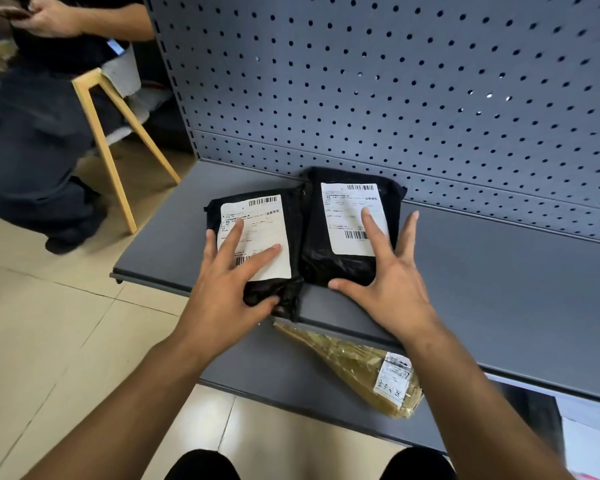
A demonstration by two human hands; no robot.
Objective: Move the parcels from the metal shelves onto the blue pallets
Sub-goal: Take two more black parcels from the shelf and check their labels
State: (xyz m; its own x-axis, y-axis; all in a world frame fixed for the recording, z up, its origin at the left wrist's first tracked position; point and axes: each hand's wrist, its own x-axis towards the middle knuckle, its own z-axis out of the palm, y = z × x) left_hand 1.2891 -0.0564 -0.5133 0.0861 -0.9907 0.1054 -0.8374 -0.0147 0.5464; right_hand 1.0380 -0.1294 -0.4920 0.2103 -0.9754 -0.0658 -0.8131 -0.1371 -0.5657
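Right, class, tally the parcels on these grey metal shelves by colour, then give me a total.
Black parcels: 2
Yellowish-brown parcel: 1
Total: 3

Bright, even, diffuse indoor light; no source in view. Deep shade only beneath the lower shelf, toward 4 o'clock. Mild sheen on the wrap of the black parcel near centre and on the brown parcel at 5 o'clock. White label near clipping, print barely legible. Motion blur on the seated person at 10 o'clock. Sharp at centre. Marked wide-angle bowing along the pegboard panel from 1 to 3 o'clock.
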